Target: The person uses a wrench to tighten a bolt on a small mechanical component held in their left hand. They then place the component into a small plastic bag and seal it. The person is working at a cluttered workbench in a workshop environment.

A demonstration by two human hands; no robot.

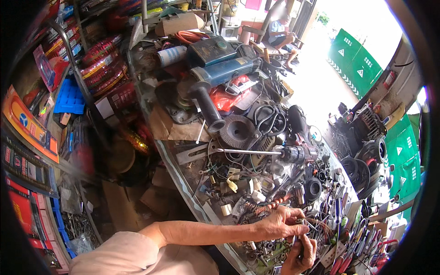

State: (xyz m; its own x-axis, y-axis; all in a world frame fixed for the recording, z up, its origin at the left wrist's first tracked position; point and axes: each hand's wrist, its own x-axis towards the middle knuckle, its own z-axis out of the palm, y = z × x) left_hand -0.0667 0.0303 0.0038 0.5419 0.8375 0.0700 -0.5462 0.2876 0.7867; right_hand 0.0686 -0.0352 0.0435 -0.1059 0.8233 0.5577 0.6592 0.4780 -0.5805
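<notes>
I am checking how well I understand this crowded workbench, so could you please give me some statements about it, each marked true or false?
1. The left hand and the right hand are close together. True.
2. The angle grinder has a red body. False: the angle grinder's body is blue.
3. The power drill has its long bit pointing left in the picture. True.
4. The blue tray is at the picture's right. False: the blue tray is at the left.

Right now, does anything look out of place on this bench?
Yes: the drill lies amid a jumble, its long bit jutting sideways, and pale plastic pieces are strewn unsorted; nothing looks clearly broken.
</notes>
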